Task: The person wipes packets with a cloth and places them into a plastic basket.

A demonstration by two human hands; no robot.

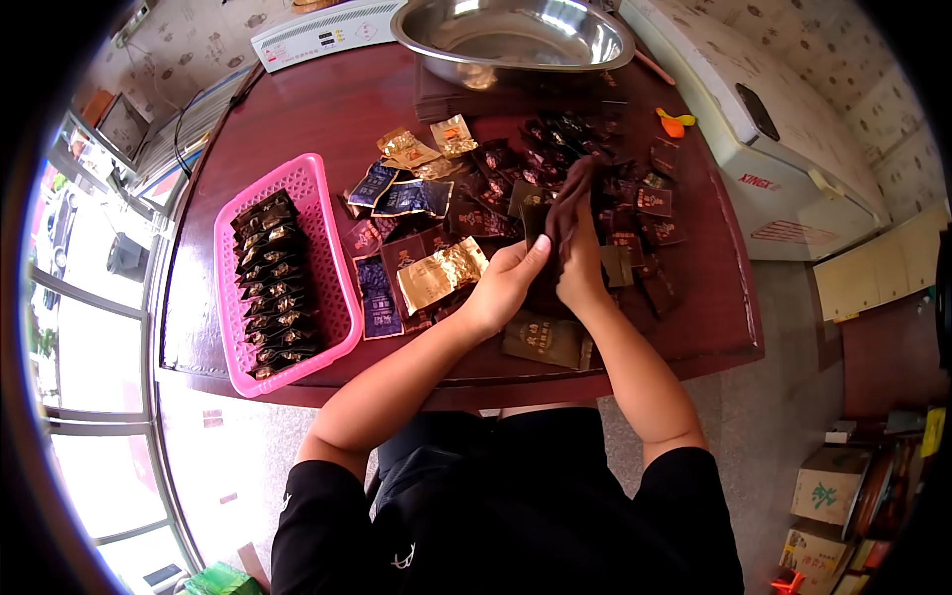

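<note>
My right hand (pixel 583 266) is closed on a dark brown cloth (pixel 573 203), which drapes over its fingers. Beside it, my left hand (pixel 506 283) pinches a dark packet (pixel 535 220) under its thumb; part of that packet is hidden by the hands and cloth. Around both hands lies a pile of small sealed packets. A gold packet (pixel 441 275) lies left of my left hand, and a blue packet (pixel 378 297) is farther left. Near the table's front edge, below my hands, rests a brown-olive packet (pixel 545 340).
A pink basket (pixel 226 297) on the left holds a row of dark packets (pixel 273 288). At the back of the table (pixel 327 109) stand a steel bowl (pixel 412 40) and a white appliance (pixel 327 35). A white freezer (pixel 783 188) borders the right side, near orange and yellow balloons (pixel 674 123).
</note>
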